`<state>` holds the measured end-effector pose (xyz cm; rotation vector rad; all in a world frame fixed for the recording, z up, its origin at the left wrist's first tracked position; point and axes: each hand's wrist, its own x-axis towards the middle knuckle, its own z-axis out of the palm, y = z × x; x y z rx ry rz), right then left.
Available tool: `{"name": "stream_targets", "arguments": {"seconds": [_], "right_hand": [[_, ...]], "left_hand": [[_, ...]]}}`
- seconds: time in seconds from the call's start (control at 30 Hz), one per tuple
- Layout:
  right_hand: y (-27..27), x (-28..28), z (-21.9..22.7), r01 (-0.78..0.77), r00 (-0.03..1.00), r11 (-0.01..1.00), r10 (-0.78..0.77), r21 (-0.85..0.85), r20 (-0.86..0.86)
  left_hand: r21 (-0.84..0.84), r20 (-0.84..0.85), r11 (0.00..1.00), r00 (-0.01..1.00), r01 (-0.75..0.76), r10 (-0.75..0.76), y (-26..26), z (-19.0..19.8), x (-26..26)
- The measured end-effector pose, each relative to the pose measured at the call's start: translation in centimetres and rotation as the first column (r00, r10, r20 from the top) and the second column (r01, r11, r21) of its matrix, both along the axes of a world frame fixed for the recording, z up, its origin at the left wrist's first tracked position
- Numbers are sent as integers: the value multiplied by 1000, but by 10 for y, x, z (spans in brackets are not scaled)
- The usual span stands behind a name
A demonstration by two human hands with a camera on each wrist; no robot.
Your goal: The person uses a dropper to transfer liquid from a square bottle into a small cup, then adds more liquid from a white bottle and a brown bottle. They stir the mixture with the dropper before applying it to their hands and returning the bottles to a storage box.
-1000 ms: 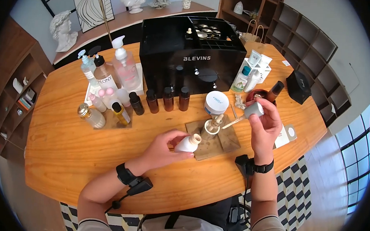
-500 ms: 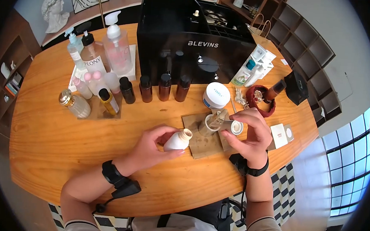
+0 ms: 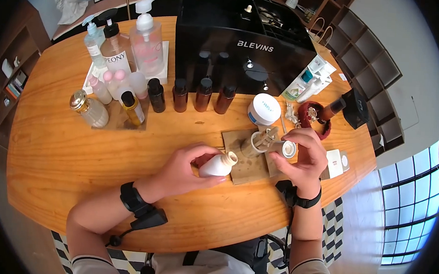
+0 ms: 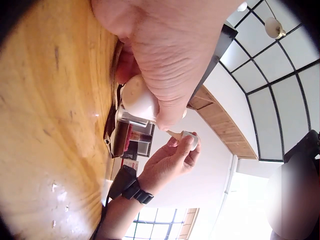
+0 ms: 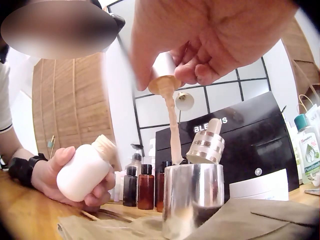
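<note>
My left hand [image 3: 174,170] grips a white bottle [image 3: 212,167], tilted, its open beige-smeared neck pointing up and right. My right hand [image 3: 306,160] pinches a silver cap [image 5: 163,70] between thumb and fingers. From the cap hangs an applicator stick [image 5: 173,122] coated in beige liquid, its lower end at the rim of a shiny metal cup [image 5: 185,195]. A dropper [image 5: 206,146] with a silver collar leans in the same cup, bulb up. Under the cup lies a brown folded mat [image 3: 245,173] on the wooden table.
Behind the cup stand a white jar [image 3: 264,109], several brown bottles [image 3: 203,96] and a black case [image 3: 234,62]. Pump bottles [image 3: 147,49] crowd the left side. At right are a dark red bowl [image 3: 324,131] with jewellery and a white card [image 3: 334,163].
My right hand has lowered the cap and applicator from the right to the cup, turning the cap's end toward the head camera. The left hand still holds the white bottle; the head view has shifted.
</note>
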<state>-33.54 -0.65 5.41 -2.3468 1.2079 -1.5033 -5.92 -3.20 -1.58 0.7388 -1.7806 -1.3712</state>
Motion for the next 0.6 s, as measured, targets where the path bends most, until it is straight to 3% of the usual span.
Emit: {"name": "stream_targets", "arguments": {"seconds": [0.07,0.27,0.37,0.6], "right_hand": [[0,-1,0,9,1000,1000,-9,-3,-13],[1,-10,2,14,987,998,-3,-64,162],[1,-5,2,1,1000,998,0,-59,27],[-2,-1,-3,42,998,999,-41,-18,40]], "left_hand": [[-4,-1,1000,1000,2,-2,0,0,0],[-59,2,998,1000,12,-12,-1,0,-1],[-36,-1,999,1000,27,-27,-1,1,-1],[-67,63,996,997,55,-51,-1,4,2]]}}
